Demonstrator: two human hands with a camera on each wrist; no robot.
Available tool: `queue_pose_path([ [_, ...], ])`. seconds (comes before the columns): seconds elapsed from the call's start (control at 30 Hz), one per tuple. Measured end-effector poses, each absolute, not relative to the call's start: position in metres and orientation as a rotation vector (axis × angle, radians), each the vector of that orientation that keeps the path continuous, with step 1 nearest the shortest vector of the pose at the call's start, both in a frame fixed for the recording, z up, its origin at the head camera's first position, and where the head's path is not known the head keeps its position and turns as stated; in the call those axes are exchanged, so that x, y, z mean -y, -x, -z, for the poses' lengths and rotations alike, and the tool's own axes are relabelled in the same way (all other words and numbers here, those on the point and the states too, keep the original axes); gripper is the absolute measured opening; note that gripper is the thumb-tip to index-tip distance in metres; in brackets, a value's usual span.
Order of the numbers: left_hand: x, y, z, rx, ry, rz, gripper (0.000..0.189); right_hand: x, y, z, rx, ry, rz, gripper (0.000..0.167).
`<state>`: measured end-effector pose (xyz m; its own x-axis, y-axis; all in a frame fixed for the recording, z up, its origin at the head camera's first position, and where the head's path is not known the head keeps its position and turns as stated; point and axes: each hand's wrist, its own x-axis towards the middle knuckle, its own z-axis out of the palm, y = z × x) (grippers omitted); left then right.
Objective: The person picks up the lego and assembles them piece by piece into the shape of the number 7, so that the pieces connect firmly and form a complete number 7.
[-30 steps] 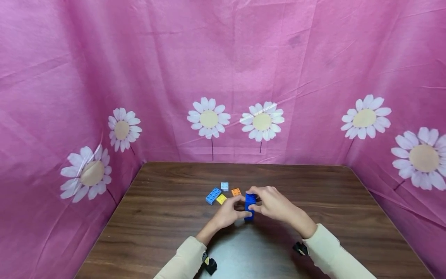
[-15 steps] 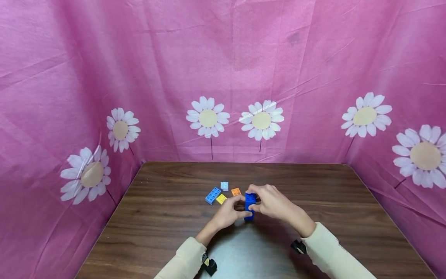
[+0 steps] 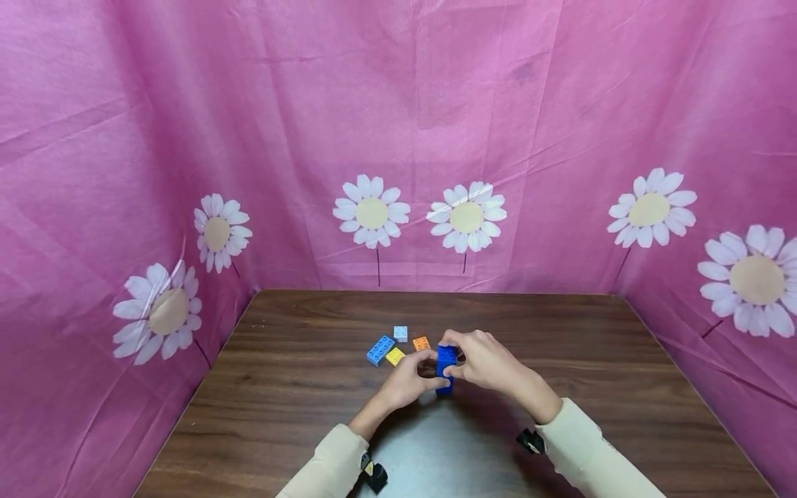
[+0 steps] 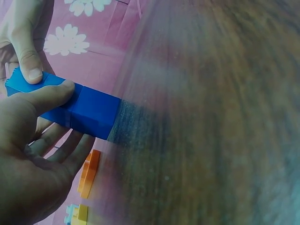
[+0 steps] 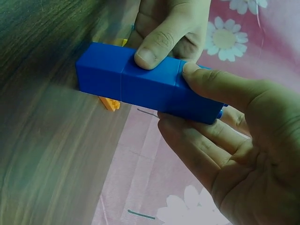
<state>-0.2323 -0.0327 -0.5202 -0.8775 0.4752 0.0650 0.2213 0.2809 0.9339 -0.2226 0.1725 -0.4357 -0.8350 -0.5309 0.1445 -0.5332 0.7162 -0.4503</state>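
Note:
A dark blue stack of three toy bricks [image 3: 445,360] stands upright on the wooden table, with seams visible in the right wrist view. My left hand [image 3: 403,382] grips its middle from the left, thumb on the near face and fingers behind. Higher up, my right hand [image 3: 488,363] pinches the top brick [image 5: 199,101] between thumb and fingers. The studs on top show between the hands. Past my left hand lie an orange brick [image 3: 421,343] and a yellow brick [image 3: 395,356].
A lighter blue long brick [image 3: 380,350] and a pale blue brick [image 3: 400,333] lie farther back on the table [image 3: 286,387]. Behind the table's far edge hangs a pink cloth [image 3: 423,124] printed with white daisies.
Both hands keep their hold on the blue stack, and the loose bricks stay put. Only the right wrist has shifted very slightly to the left.

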Motion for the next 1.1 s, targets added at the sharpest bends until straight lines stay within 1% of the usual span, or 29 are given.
queue_pose_path([
  [1.1,0.0332,0.2315,0.5211,-2.342,-0.683,-1.6,0.029,-0.1756,0.2211,0.4449,2.941,-0.902,-0.814,0.037],
])
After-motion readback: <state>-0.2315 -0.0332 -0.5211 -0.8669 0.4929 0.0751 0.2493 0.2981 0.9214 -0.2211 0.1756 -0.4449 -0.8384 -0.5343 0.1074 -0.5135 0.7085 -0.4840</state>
